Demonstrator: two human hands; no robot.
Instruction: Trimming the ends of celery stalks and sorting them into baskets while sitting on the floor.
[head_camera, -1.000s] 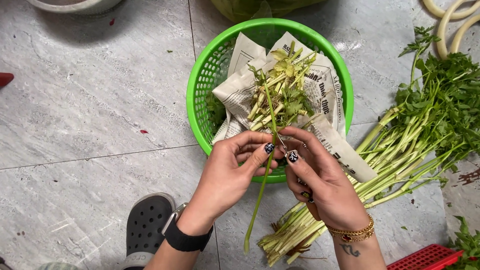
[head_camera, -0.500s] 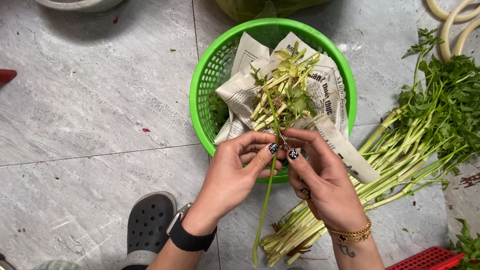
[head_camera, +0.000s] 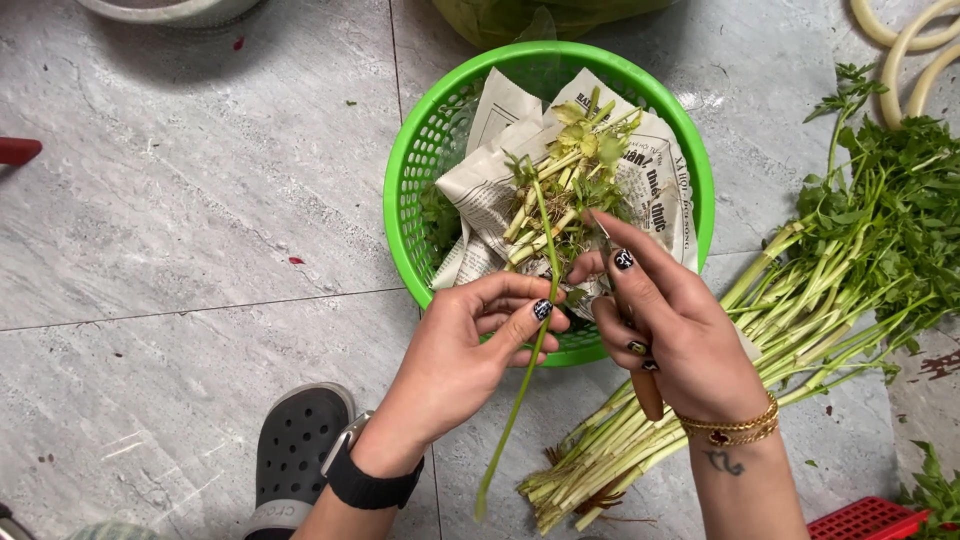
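Green stem (head_camera: 520, 400) is pinched in the left hand (head_camera: 465, 365), over the basket (head_camera: 420, 170) at 12 o'clock so trimmings fall inside. Right hand (head_camera: 680, 335) grips a small knife (head_camera: 630, 340) beside it.

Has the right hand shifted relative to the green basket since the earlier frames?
Yes. The right hand has drawn apart from the left hand and the stalk, moving rightward along the green basket front rim; before, both hands pinched together.

A grey shoe (head_camera: 297, 450) sits on the grey tile floor (head_camera: 200, 220). Up and far left of it is a small red thing (head_camera: 18, 151). To its right, a red crate (head_camera: 868, 519).
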